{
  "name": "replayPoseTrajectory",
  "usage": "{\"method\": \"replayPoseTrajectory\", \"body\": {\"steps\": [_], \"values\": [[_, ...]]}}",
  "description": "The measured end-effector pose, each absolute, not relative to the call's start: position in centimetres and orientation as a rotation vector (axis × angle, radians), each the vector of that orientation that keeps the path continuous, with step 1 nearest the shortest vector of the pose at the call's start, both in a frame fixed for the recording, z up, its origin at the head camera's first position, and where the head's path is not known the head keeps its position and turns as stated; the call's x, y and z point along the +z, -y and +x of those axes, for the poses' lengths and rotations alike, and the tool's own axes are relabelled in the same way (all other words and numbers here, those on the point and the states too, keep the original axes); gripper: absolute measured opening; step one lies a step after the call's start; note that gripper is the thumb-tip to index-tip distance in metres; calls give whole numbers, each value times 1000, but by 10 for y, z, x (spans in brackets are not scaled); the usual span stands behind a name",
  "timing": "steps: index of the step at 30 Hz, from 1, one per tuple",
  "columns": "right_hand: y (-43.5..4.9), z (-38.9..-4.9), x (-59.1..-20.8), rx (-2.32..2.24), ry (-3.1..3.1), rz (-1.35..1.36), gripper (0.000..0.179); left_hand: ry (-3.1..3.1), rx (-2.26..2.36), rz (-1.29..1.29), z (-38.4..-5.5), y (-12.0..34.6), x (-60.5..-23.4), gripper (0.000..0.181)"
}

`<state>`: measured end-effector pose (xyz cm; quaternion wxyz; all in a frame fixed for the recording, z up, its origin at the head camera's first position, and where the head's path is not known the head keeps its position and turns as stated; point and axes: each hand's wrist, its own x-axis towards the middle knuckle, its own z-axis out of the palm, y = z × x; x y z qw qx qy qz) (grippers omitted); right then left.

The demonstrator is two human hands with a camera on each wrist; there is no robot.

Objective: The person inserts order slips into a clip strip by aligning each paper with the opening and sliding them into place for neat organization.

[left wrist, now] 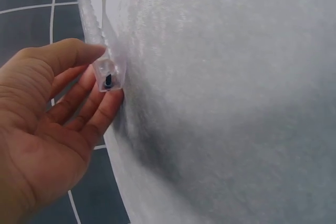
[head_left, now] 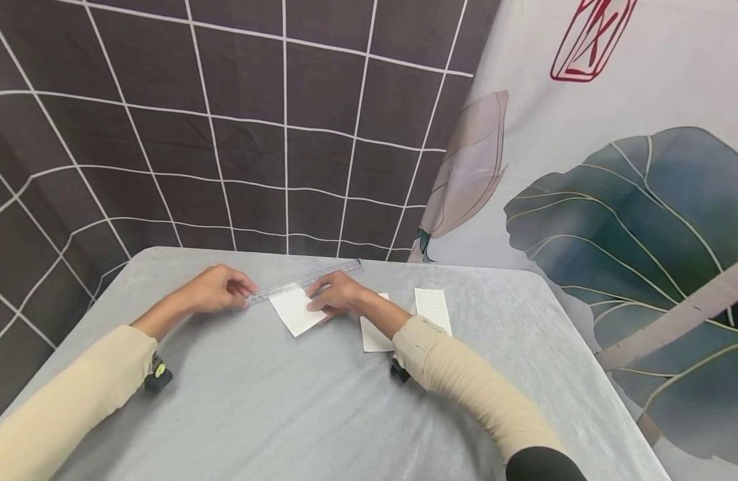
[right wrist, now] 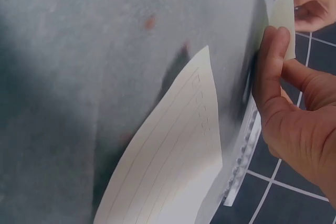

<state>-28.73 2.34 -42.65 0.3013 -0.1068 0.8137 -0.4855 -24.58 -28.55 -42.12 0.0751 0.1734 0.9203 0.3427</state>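
A long clear plastic binding strip (head_left: pixel 339 268) with a toothed edge lies slantwise near the table's far edge. My left hand (head_left: pixel 215 290) pinches its near-left end, thumb on top and fingers beneath. In the left wrist view that end of the strip (left wrist: pixel 110 74) shows a small dark part inside. Between thumb and fingers my right hand (head_left: pixel 339 292) holds white paper (head_left: pixel 295 310), whose upper edge overlaps the strip. The right wrist view shows the fingers on the held paper (right wrist: pixel 285 14), covering part of it.
To the right of my right hand lie white paper sheets: one partly under the forearm (head_left: pixel 376 336), and a lined sheet (head_left: pixel 432 304) further right. The grey cloth-covered table (head_left: pixel 255 401) ends at a dark gridded curtain (head_left: pixel 242 147) behind.
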Motion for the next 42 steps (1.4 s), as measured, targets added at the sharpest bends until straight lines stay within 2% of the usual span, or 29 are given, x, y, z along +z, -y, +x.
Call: {"method": "replayPoseTrajectory", "body": {"steps": [12, 29, 42], "values": [[-14, -284, -427, -1241, -2183, -287, 43, -2780, 1146, 431, -240, 292, -431, 30], [-5, -280, -428, -1265, -2165, -282, 43, -2856, 1156, 487, -238, 292, -432, 24], [-6, -278, -427, -1266, -2149, -297, 44, -3011, 1060, 745, -228, 293, -438, 22]]}}
